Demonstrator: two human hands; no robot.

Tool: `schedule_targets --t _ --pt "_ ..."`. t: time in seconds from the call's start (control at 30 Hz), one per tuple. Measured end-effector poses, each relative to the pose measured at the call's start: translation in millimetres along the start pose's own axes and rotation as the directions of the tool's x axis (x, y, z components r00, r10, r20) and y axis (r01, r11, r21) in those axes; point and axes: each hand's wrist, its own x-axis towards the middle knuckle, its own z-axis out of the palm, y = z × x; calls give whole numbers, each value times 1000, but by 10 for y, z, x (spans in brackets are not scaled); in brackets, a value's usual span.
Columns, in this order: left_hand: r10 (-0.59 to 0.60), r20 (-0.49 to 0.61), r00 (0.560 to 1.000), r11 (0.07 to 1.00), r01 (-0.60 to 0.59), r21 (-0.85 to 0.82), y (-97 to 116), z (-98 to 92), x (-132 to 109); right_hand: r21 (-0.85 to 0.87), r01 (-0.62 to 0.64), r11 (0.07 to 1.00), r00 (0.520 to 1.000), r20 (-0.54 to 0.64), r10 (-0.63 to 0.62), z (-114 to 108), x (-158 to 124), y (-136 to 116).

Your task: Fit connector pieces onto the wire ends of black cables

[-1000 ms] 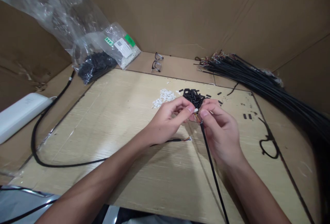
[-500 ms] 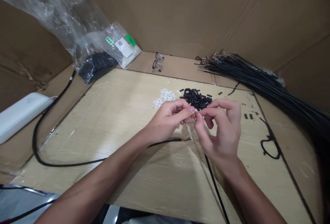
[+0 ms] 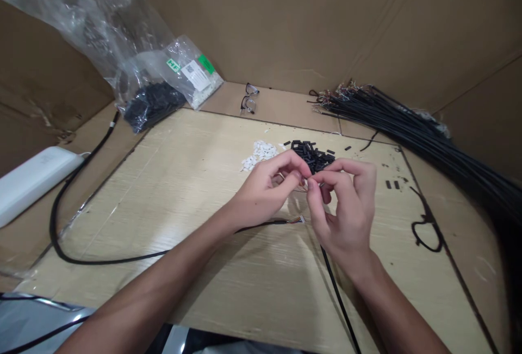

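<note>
Above the middle of the board, my left hand (image 3: 271, 186) and my right hand (image 3: 347, 202) meet fingertip to fingertip. Thin coloured wires (image 3: 302, 183) show between them, with the left fingers curled round them and the right thumb and forefinger pinching at their ends. The exact tips are too small to make out. Below my right hand a black cable (image 3: 337, 287) runs down to the board's front edge. Another black cable (image 3: 142, 257) passes under my left forearm; its coloured wires finish in a small white connector (image 3: 302, 219) lying beneath the hands.
Behind the hands lie a pile of white connector pieces (image 3: 264, 150) and a heap of short black tubes (image 3: 312, 154). A bundle of black cables (image 3: 411, 125) lies right, glasses (image 3: 248, 98) and a plastic bag (image 3: 153, 104) at the back, a white box (image 3: 36, 180) left.
My left fingers have shifted, the forefinger now arching forward to the right fingertips and the thumb drawn back. My right hand has moved slightly left.
</note>
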Motion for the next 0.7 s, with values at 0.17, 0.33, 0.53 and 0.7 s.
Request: schedule_targets --t 0.17,0.33,0.53,0.7 --pt "-31 -52 998 999 33 42 37 6 1 -52 32 998 999 -10 -33 5 1 7" --pt "-17 -56 998 998 20 65 33 7 1 -26 14 1000 1000 -14 -14 7 -10 -4" --pt "117 -50 992 983 -109 149 9 9 1 484 -584 651 806 254 535 -20 60 39" --pt "365 54 930 862 -359 359 -44 -11 3 542 -825 -162 379 742 553 -85 190 64"
